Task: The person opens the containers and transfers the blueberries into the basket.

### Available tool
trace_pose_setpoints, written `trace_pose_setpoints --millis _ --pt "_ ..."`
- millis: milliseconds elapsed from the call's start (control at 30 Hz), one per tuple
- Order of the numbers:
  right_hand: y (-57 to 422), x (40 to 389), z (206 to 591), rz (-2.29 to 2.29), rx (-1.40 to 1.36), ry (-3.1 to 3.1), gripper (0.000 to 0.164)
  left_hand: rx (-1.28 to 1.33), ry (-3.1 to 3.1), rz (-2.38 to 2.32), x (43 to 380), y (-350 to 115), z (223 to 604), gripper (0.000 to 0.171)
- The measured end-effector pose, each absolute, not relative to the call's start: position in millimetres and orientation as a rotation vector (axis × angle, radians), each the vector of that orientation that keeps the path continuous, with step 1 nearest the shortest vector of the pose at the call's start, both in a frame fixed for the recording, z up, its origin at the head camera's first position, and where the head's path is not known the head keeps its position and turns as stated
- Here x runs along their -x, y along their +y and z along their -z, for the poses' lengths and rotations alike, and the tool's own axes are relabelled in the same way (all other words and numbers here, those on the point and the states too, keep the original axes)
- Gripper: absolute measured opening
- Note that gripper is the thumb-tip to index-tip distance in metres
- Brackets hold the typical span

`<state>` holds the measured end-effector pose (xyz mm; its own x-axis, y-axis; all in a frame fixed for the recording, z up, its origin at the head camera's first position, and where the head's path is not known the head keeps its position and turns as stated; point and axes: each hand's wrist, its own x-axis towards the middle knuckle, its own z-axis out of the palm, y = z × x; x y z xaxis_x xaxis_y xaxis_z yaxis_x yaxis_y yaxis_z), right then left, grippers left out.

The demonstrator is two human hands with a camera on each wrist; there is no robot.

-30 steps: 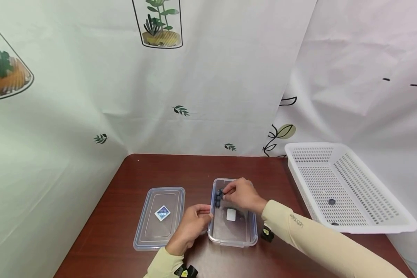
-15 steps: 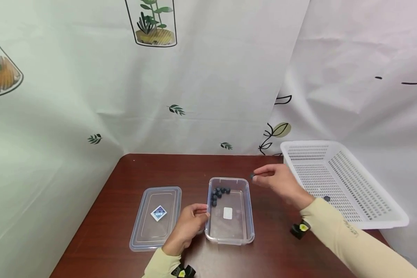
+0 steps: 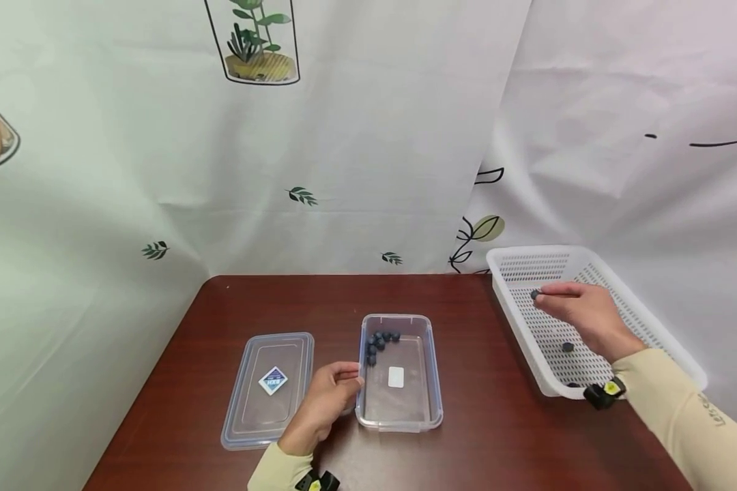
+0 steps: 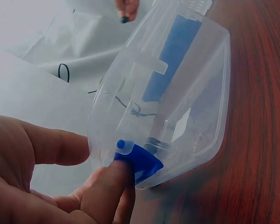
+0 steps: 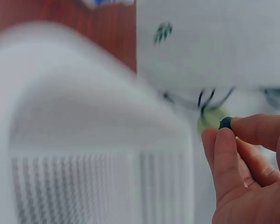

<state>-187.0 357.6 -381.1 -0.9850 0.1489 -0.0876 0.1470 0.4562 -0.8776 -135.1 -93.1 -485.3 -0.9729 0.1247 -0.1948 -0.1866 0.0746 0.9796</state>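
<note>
My left hand (image 3: 325, 399) grips the left side of a clear plastic food container (image 3: 405, 406). In the left wrist view its fingers are at a blue latch (image 4: 141, 162) on the container's side. Several blueberries (image 3: 379, 341) lie in the container's far left corner. My right hand (image 3: 589, 317) pinches one blueberry (image 3: 535, 294) between thumb and fingertips, over the white perforated basket (image 3: 524, 346). The right wrist view shows that same blueberry (image 5: 225, 122) at the fingertips, beside the basket's blurred rim (image 5: 79, 51).
A clear lid (image 3: 264, 421) with a blue-and-white diamond label lies left of the container. Inside the basket are another blueberry (image 3: 568, 347) and a dark spot near its front wall. The brown table (image 3: 473, 395) meets patterned white cloth (image 3: 344, 136) at the back.
My right hand has moved right, from inside the container to over the basket, carrying a blueberry. My left hand keeps its grip on the container. The head view has shifted slightly.
</note>
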Motion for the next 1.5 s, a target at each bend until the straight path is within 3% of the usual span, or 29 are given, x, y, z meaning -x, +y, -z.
trace_pose_setpoints --millis 100,333,533,867,1167,1367,1500 --pt "377 190 391 -1.689 0.338 -2.643 0.053 0.070 2.126 -1.990 135 -95 487 0.040" --pt "397 190 408 -1.957 0.437 -2.505 0.009 0.067 2.133 -1.987 133 -96 486 0.039" --pt "396 189 409 -2.144 0.415 -2.376 0.032 0.069 2.134 -1.980 134 -95 486 0.040" --pt "363 189 382 -2.251 0.294 -2.319 0.026 0.083 2.121 -1.979 134 -96 487 0.040" --pt "299 194 376 -2.244 0.127 -2.369 0.017 0.068 2.130 -1.974 136 -94 483 0.040" --pt "248 203 387 -2.133 0.089 -2.535 0.051 0.070 2.129 -1.973 135 -93 482 0.040" --pt "217 212 400 -2.109 0.103 -2.600 0.047 0.069 2.123 -1.979 135 -93 482 0.039"
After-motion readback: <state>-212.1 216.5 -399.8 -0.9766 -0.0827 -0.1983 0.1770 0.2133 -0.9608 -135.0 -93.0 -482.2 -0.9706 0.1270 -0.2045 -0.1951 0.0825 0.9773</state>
